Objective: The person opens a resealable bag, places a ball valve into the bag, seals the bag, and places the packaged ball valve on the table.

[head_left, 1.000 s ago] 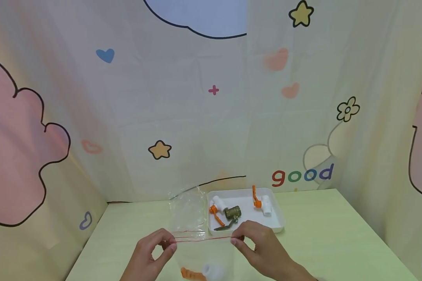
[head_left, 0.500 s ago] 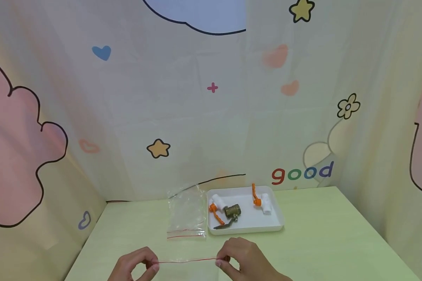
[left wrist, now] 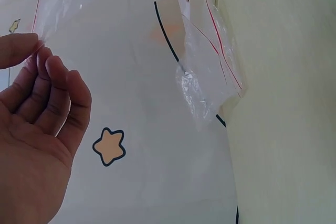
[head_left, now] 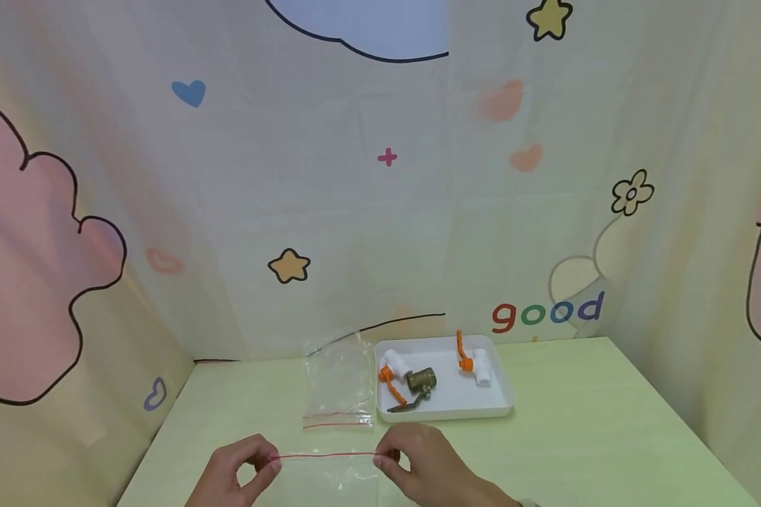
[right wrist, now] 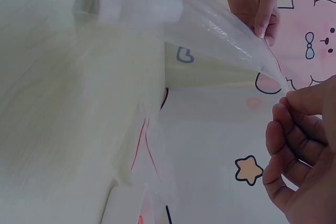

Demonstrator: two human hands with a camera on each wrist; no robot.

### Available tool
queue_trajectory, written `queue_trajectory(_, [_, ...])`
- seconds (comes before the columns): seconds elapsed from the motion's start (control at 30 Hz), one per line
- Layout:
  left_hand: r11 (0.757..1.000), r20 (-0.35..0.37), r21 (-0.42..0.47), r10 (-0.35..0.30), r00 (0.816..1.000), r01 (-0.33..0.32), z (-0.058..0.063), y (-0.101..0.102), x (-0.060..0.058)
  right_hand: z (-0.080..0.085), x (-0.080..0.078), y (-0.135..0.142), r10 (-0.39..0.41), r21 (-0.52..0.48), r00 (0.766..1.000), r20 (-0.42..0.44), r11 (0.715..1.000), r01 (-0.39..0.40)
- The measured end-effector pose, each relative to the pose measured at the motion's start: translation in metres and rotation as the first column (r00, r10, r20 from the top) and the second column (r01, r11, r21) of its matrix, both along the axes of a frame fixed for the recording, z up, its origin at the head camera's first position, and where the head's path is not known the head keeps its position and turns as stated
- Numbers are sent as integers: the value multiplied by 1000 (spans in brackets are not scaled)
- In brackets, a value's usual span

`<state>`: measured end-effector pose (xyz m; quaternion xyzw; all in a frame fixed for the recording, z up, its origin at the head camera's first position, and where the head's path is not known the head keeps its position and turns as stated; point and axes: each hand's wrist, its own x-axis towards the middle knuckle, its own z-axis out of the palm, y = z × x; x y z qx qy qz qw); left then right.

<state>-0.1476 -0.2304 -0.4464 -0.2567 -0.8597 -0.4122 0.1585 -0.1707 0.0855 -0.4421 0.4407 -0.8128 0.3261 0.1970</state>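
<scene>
Both hands hold a clear zip bag (head_left: 330,482) by its red-lined top edge, stretched nearly straight between them. My left hand (head_left: 234,470) pinches the left corner between thumb and index finger. At the other corner, my right hand (head_left: 426,463) has the same kind of pinch. Inside the bag, a white plastic pipe valve (right wrist: 139,6) weighs down the bottom, with a blurred orange-red part beside it in the right wrist view. The head view cuts off the bag's lower part.
Beyond the hands, a second clear zip bag (head_left: 339,387) lies on the pale green table (head_left: 571,422). Right of it, a white tray (head_left: 469,408) bears two white valves with orange handles and a brass-coloured valve (head_left: 421,380). A printed curtain (head_left: 355,176) hangs behind.
Both hands have moved nearer the body and leftward with the bag, and come slightly closer together. The valve inside has left the head view. The second bag's red-lined edge is now uncovered.
</scene>
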Motion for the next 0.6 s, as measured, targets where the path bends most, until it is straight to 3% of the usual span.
queue_trajectory(0.13, [1000,0,-20,-1,1000,1,-7,-1,-15,-6,-15,-4,-83,26,995,57,996,82])
queue_trajectory(0.33, [998,-5,-51,-31,999,31,-22,0,-35,-15,-33,-6,-163,88,985,56,984,157])
queue_trajectory(0.6, [992,132,-125,-10,991,27,-28,2,-51,-26,-51,-7,-226,201,972,60,957,210])
